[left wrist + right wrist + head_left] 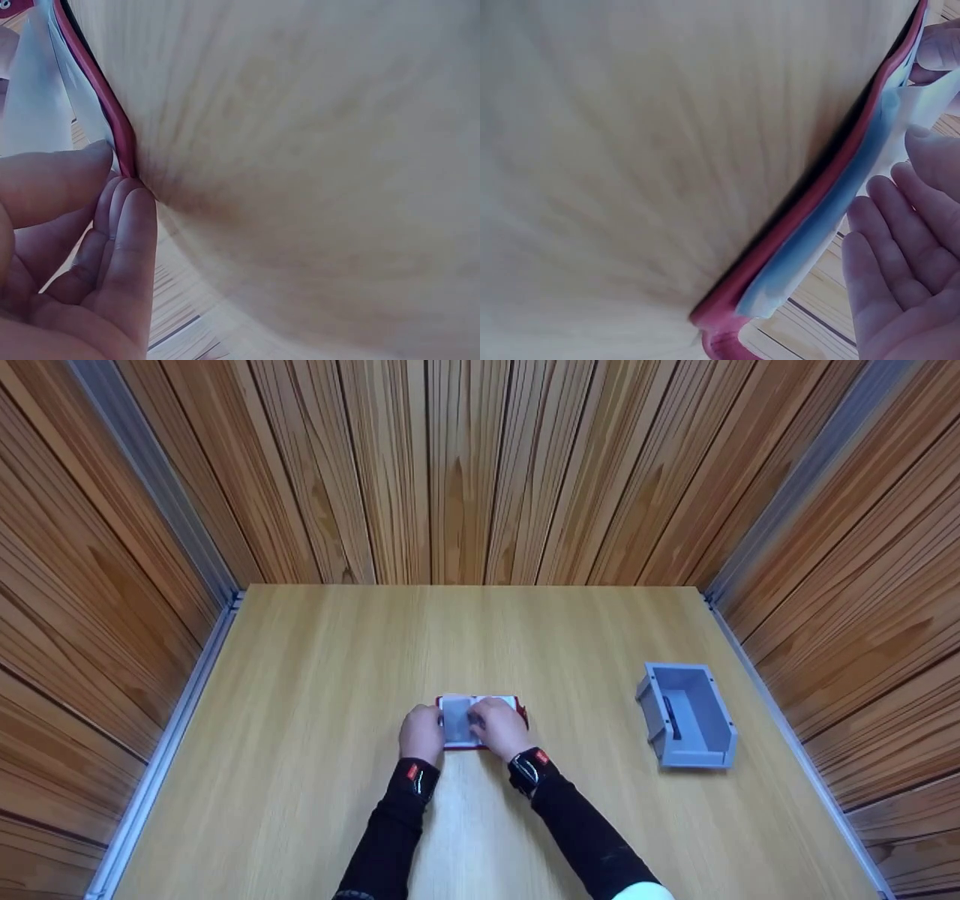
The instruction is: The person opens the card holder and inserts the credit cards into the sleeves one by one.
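Note:
A red-covered card holder [459,748] with translucent plastic sleeves lies open near the middle of the table. My left hand [421,735] pinches its left edge, thumb on the inner side and fingers at the red rim [120,139]. One translucent sleeve [455,721] stands lifted between the hands; the left wrist view shows it as a pale upright sheet [34,97]. At that sleeve's free edge, my right hand [501,727] pinches with its thumb, the other fingers curved below in the right wrist view. A red strap [727,341] sticks out at the holder's right end.
A grey plastic bin [697,757] stands on the right side of the table, with a dark slim object [671,718] inside along its left wall. Wood-plank walls [465,472] enclose the table at the back and sides, with metal rails [169,735] along the side edges.

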Action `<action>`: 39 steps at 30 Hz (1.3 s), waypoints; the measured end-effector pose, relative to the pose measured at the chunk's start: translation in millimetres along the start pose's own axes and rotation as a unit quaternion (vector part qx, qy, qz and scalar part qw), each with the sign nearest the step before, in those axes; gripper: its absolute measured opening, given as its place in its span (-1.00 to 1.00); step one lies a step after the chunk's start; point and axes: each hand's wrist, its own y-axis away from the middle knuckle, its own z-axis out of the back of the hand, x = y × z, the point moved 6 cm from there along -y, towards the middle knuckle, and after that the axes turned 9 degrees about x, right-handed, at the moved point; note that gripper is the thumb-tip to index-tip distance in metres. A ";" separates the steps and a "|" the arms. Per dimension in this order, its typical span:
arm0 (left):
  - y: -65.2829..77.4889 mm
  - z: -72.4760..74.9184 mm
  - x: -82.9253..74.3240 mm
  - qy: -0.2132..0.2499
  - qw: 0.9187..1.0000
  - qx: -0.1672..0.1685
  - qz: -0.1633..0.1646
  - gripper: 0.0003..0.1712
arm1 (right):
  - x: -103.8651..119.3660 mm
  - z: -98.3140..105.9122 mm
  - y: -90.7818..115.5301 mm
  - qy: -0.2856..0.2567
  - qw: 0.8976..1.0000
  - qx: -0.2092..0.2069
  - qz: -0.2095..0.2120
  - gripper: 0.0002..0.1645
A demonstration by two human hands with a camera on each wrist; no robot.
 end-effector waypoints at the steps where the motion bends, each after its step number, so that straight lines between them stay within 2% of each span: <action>1: 0.0 0.2 0.0 -0.001 1.000 -0.001 -0.001 -0.86 | 0.4 -0.4 0.0 0.004 1.000 0.000 0.000 -0.79; 10: -0.5 1.4 1.7 0.013 1.000 0.018 0.012 -0.85 | 4.2 -2.0 -0.7 0.034 0.999 -0.010 0.014 -0.78; 23: -1.7 0.0 6.2 0.038 0.999 0.022 0.030 -0.86 | 7.1 -4.5 -3.0 0.063 0.998 -0.008 0.010 -0.79; 32: 2.4 5.6 4.6 0.029 0.999 0.024 0.029 -0.81 | 5.2 -6.4 -1.2 0.066 0.997 -0.028 0.026 -0.77; 39: -1.1 12.7 3.5 0.021 0.999 0.018 0.045 -0.84 | 6.8 -3.7 -1.1 0.065 0.997 -0.022 0.023 -0.77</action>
